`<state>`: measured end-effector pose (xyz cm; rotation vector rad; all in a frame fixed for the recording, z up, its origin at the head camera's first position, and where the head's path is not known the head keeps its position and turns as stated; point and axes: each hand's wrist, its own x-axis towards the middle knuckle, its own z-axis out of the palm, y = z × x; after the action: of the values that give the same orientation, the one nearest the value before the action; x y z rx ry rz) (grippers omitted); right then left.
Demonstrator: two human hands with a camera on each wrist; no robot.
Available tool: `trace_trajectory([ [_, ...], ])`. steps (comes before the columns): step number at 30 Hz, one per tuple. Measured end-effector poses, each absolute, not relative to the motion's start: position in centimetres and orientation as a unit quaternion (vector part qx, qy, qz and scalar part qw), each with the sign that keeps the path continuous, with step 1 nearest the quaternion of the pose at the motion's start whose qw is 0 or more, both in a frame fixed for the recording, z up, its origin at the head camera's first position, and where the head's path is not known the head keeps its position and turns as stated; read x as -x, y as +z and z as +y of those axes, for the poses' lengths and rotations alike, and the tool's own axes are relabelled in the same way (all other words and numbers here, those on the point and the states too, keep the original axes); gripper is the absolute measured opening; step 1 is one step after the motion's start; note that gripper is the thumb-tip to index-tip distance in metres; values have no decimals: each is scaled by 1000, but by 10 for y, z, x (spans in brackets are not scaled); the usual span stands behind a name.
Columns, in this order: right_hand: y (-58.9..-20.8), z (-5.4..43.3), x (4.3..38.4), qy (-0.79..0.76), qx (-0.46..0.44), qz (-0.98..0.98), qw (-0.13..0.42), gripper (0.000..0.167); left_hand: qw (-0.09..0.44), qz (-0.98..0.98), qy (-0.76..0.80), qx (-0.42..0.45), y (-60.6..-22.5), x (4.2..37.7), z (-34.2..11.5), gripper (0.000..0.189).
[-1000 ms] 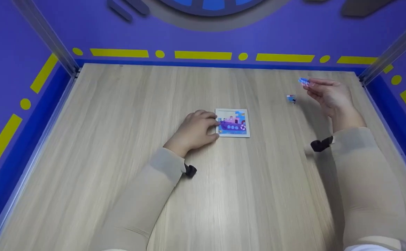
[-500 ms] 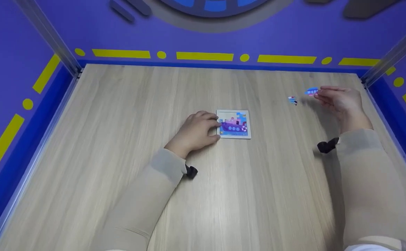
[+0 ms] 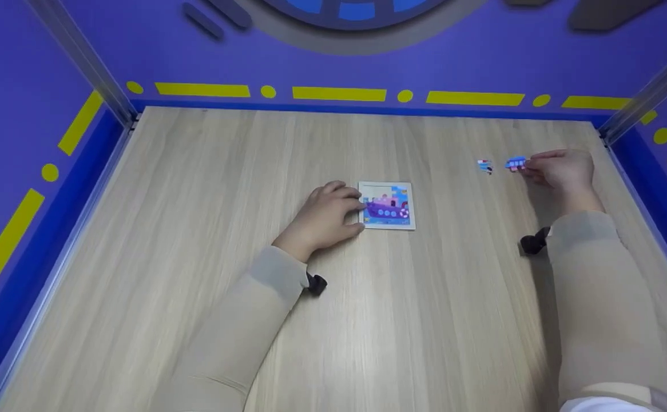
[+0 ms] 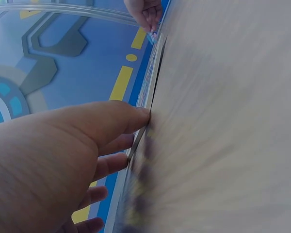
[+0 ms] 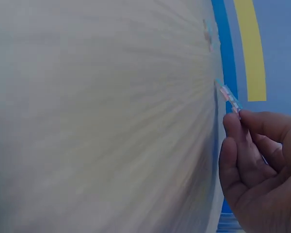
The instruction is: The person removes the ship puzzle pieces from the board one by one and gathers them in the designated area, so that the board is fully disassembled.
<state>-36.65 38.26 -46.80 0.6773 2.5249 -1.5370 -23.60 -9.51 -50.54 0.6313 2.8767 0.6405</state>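
Observation:
A small square puzzle (image 3: 386, 206) in a white frame lies on the table, its picture a purple and pink ship. The upper left of the picture shows a pale area. My left hand (image 3: 328, 217) rests at the frame's left side, thumb and fingertips touching its edge; the left wrist view shows the thumb (image 4: 131, 116) against that edge. To the right, my right hand (image 3: 562, 174) pinches a blue and pink puzzle piece (image 3: 516, 163) between thumb and fingers, close to the tabletop. A second puzzle piece (image 3: 484, 166) lies on the table just left of it.
The wooden table (image 3: 242, 154) is bounded by a purple-blue back wall (image 3: 322, 68) with yellow marks and by similar side walls. Metal posts (image 3: 648, 86) stand at the back corners. Black wrist cameras (image 3: 316, 284) sit under both sleeves.
My right hand has lowered the held puzzle piece toward the tabletop, coming slightly nearer the person and to the right. My left hand stays at the frame's edge.

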Motion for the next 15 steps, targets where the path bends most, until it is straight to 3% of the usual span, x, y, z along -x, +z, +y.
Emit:
trace_trajectory([
  [8,-470,383,365,-483,-223,845,45,8,57,952,212,-212,-506,237,-95,49],
  [15,-470,383,365,-454,-230,859,53,8,61,952,213,-213,-507,237,-96,49],
])
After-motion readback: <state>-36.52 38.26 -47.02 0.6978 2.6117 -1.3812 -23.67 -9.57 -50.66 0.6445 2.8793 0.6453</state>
